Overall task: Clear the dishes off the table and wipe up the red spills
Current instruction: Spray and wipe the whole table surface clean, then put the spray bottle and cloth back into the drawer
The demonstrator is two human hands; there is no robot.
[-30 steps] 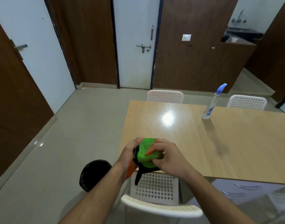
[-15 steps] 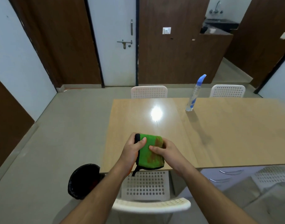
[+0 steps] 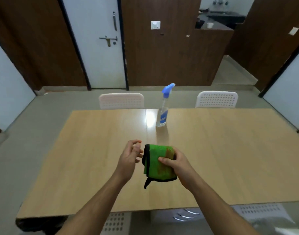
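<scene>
A folded green cloth (image 3: 155, 164) with black edging and reddish stains hangs over the wooden table (image 3: 81, 160), just above its middle. My right hand (image 3: 176, 164) grips the cloth from its right side, thumb across the top. My left hand (image 3: 130, 156) hovers just left of the cloth, apart from it, with fingers loosely curled and holding nothing. No dishes or red spills show on the tabletop.
A clear spray bottle (image 3: 163, 110) with a blue trigger stands at the table's far middle. Two white perforated chairs (image 3: 121, 100) (image 3: 216, 99) sit behind the far edge. A dark bin (image 3: 37, 225) shows under the near left corner. Chair backs lie below the near edge.
My left hand has let go of the cloth, which my right hand now holds alone. Both hands and the cloth have moved forward over the table as my view swung right.
</scene>
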